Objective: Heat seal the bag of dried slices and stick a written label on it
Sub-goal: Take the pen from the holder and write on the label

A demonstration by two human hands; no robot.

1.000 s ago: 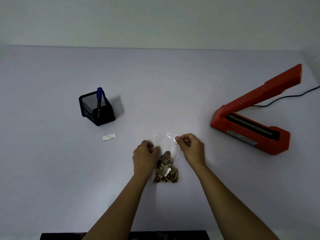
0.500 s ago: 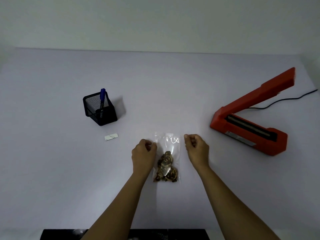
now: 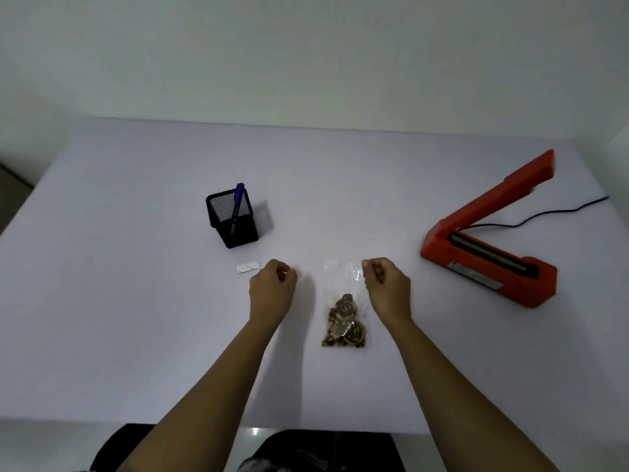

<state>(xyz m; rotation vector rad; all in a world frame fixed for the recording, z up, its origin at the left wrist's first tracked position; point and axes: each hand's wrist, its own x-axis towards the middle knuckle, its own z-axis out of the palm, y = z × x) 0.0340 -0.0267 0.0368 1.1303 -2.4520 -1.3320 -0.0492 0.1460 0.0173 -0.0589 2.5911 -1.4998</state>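
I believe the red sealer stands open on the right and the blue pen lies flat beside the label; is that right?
Not quite: the head view shows the blue pen standing in the black mesh holder, not lying flat. The red sealer is indeed open on the right.

Tabletop [image 3: 136, 335]: open room along the far edge, the left edge and the near-left corner.
- Left of middle: mesh pen holder [image 3: 235, 226], upright, pen [image 3: 239, 199] rising above its rim; label [image 3: 247, 267] lies flat just in front.
- Middle: bag [image 3: 343, 301] lies flat between left hand [image 3: 272, 287] and right hand [image 3: 388, 287].
- Right edge: heat sealer [image 3: 493, 267], arm raised; cord [image 3: 544, 214] trails toward the far-right corner.
- Wide lane between holder and sealer.
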